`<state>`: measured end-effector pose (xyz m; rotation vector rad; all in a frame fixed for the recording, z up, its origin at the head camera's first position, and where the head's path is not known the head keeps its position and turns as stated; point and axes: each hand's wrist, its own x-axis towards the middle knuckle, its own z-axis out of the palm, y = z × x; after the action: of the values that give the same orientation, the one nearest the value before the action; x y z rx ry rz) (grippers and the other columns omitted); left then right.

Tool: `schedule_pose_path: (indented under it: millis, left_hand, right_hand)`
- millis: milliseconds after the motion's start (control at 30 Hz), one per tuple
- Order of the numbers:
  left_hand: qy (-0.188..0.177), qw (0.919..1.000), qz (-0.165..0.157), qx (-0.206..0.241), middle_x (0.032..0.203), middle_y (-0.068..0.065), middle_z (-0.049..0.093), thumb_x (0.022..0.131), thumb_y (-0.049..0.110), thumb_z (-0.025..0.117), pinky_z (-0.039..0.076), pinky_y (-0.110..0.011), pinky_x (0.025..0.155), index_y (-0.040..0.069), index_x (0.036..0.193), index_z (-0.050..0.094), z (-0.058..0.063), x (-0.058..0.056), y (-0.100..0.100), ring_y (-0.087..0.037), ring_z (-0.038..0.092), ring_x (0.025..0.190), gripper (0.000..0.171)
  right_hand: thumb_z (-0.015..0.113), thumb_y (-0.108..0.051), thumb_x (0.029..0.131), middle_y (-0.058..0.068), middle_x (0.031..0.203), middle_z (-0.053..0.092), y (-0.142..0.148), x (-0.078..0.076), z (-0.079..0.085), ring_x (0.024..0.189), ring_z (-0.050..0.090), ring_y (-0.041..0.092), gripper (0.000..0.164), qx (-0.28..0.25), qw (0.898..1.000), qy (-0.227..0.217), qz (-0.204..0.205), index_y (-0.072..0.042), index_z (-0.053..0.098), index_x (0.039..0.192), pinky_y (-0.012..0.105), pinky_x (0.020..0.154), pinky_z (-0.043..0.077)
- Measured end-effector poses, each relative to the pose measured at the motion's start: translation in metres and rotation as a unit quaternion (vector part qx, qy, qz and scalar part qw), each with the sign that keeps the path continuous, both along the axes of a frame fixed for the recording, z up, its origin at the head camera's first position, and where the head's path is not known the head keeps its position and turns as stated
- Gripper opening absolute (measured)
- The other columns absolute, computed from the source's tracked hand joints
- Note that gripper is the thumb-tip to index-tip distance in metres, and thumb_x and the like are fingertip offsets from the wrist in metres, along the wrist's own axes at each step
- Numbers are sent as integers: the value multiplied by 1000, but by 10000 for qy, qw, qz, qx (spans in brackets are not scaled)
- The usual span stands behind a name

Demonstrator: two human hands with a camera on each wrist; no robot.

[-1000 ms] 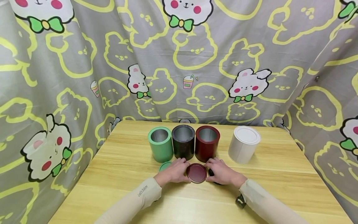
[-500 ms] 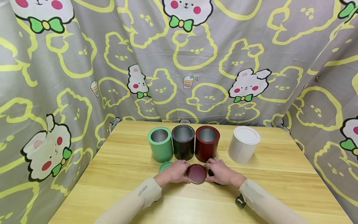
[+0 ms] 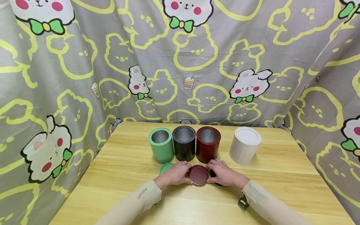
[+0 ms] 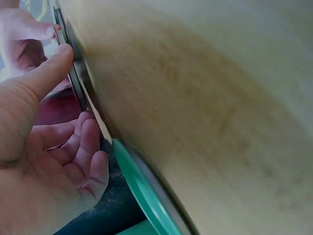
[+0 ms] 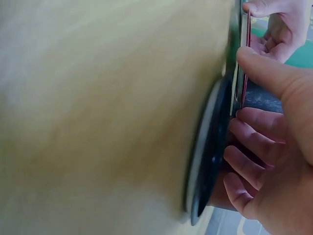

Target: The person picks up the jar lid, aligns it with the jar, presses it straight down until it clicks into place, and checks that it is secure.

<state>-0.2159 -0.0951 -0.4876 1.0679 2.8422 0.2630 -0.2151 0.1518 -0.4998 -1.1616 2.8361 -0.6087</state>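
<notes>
Green shows first from the left: a green lid (image 3: pixel 166 168) on the wooden table (image 3: pixel 126 178), partly hidden by the left hand (image 3: pixel 178 172), whose thumb and fingers pinch the left edge of the red lid (image 3: pixel 198 175). That red lid lies between the two hands, roughly level; whether it touches the wood I cannot tell. On its other side the right hand (image 3: pixel 223 173) pinches the right edge, thumb nearer the body, forefinger farther off. To handle it well, I would press evenly from both sides and hold the disc flat. Around it, the green lid and the black lid (image 5: pixel 210 147) lie just beside the hands, so a low sideways sweep could knock either. Behind, left to right, stand the open green can (image 3: pixel 163 153), black can (image 3: pixel 184 150) and red can (image 3: pixel 207 152), close together, blocking a straight push forward; apart at the right, the white can (image 3: pixel 243 151) is closed
</notes>
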Motion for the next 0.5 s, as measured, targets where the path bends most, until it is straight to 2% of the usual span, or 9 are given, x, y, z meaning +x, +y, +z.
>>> schedule_pose_path:
  millis: [500]
  left_hand:
    - [-104,9974,169,688,90,6,52,76,44,77,42,-24,74,12,106,62,23,11,-3,-8,48,84,46]
  right_hand:
    - [74,-34,81,-2,106,62,11,9,24,103,52,20,43,-527,9985,76,163,-8,64,114,45,84,40]
